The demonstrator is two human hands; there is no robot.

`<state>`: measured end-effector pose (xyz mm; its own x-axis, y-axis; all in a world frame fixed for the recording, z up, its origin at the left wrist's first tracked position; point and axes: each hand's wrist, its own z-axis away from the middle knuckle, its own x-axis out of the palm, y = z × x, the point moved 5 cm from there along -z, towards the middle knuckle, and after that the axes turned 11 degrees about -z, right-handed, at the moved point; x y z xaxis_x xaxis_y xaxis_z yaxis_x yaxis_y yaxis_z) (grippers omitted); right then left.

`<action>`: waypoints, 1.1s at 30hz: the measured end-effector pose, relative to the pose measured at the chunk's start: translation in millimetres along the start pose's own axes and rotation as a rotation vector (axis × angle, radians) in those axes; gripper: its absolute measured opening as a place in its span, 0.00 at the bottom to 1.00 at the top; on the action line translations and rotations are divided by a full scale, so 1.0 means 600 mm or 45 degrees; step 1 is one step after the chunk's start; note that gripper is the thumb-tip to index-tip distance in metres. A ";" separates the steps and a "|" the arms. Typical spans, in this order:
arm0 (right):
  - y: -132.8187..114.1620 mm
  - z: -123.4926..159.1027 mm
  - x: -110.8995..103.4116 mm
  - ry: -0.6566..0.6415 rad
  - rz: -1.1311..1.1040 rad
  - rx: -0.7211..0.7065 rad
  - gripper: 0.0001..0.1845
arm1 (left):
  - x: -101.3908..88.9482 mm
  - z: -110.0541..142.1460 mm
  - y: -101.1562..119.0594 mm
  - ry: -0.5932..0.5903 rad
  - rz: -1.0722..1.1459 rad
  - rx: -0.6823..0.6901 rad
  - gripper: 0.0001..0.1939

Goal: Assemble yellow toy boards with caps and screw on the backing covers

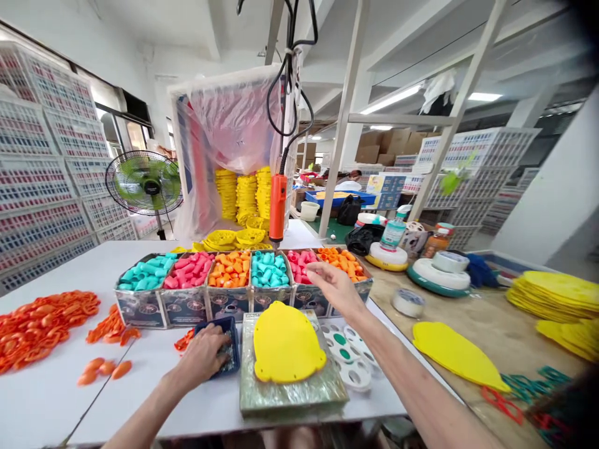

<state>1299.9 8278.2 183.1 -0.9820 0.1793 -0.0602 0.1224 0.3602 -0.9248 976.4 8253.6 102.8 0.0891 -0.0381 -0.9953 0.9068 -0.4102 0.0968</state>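
My left hand (206,349) reaches over a small dark blue tray (236,346), its fingers bent down and apart. Small shiny contents show in the tray, too small to name. My right hand (337,287) is raised in front of the pink pieces (302,259), fingers stretched forward, with nothing visible in it. A yellow rounded plastic plate (287,343) lies flat on a film-wrapped block (294,402) between my hands. Above the row of bins, an orange electric screwdriver (277,209) hangs upright from its cable, apart from both hands.
Boxes of turquoise (150,271), pink and orange pieces (229,268) line the table. Orange parts (42,327) are heaped at left. White discs (349,355) lie right of the block. A side bench holds yellow sheets (458,352), tape (409,302) and bottles (395,231). A fan (145,182) stands behind.
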 end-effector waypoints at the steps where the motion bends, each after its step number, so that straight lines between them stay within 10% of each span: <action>1: -0.004 -0.003 0.008 -0.009 0.002 -0.014 0.21 | 0.006 -0.003 0.002 -0.010 -0.021 0.008 0.07; 21: -0.037 -0.127 0.086 -0.019 -0.111 -0.179 0.26 | -0.004 -0.002 -0.029 0.102 0.180 -0.041 0.13; 33: -0.043 -0.152 0.134 0.002 -0.230 -0.272 0.30 | 0.024 -0.011 -0.004 -0.102 0.021 0.132 0.06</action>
<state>1230.7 8366.8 236.5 -0.9904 0.0960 0.0991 -0.0268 0.5712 -0.8204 978.3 8260.2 88.3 0.0662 -0.1167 -0.9910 0.8578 -0.5007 0.1163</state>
